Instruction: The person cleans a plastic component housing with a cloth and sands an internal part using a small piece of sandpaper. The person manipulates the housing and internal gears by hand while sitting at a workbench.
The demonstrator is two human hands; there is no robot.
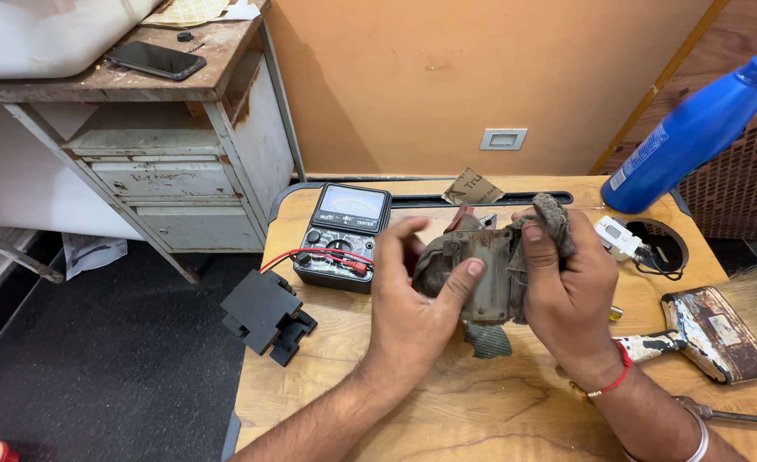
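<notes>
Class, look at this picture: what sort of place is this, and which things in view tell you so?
Probably a small repair workshop. On the worn wooden workbench sit an analogue multimeter with test leads and a paint-stained brush, and both hands grip a grimy metal part with a rag.

hands point(412, 299): 2 | multimeter point(344, 235): 1 | spray bottle point(695, 128): 1 | brush point(712, 329): 1 | phone point(156, 60): 1

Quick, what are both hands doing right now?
Left hand: closed on the dirty grey part, thumb across its face.
Right hand: closed on a grey cloth, pressed against the same part.
</notes>
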